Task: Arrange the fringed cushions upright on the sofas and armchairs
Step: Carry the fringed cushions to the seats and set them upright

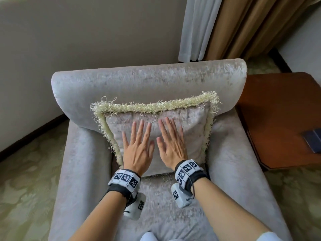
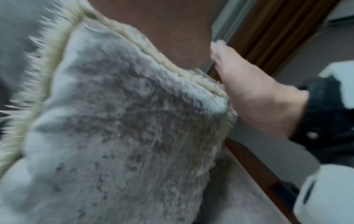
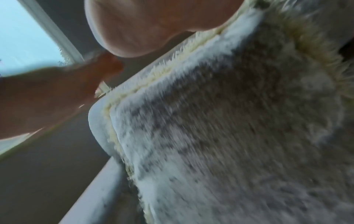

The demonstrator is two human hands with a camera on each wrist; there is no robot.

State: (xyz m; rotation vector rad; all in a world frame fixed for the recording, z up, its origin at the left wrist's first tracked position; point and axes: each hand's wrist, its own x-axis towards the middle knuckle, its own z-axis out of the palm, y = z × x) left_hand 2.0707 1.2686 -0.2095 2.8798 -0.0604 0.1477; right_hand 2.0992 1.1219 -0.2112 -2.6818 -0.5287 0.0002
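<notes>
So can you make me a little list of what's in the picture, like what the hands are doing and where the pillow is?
fringed cushion: standing up on the seat, leaning on the chair back
armchair: pale grey velvet, by the wall
left hand: flat on the cushion front, fingers straight
right hand: flat on the cushion front, beside the left
side table: brown wood, right of the armchair
curtains: white and tan, behind the chair
carpet: green, patterned
</notes>
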